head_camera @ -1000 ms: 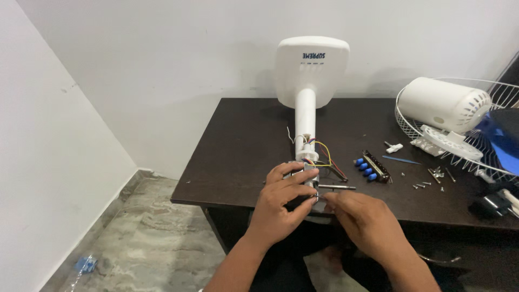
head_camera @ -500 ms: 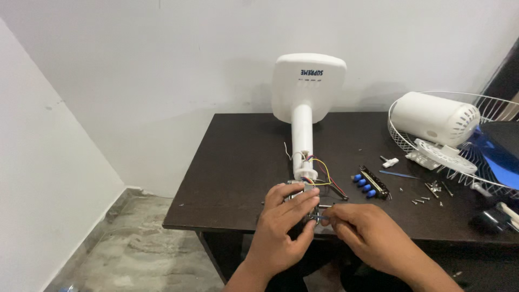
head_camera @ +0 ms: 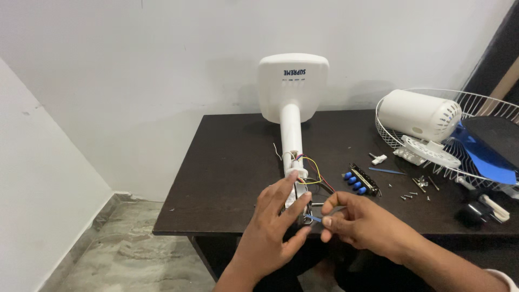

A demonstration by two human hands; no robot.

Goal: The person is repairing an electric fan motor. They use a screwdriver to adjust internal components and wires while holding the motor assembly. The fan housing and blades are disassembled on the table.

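Observation:
A white fan stand (head_camera: 292,108) lies on the dark table (head_camera: 227,178), its base toward the wall and its open neck with coloured wires (head_camera: 313,172) toward me. My left hand (head_camera: 273,230) rests on the neck's near end, fingers spread over it and steadying it. My right hand (head_camera: 359,221) pinches a thin blue wire (head_camera: 312,218) at that same end, fingertips close to my left fingers.
A blue-button switch strip (head_camera: 361,180) and loose screws (head_camera: 415,190) lie right of the neck. Further right are a white motor housing (head_camera: 419,113), a wire fan guard (head_camera: 476,116), a blue blade (head_camera: 484,157) and a black plug (head_camera: 476,212). Tiled floor (head_camera: 108,254) lies left.
The view has tilted down and left a little. My hands stay at the stand's near end; the left fingers have spread wider and the right now pinches a blue wire.

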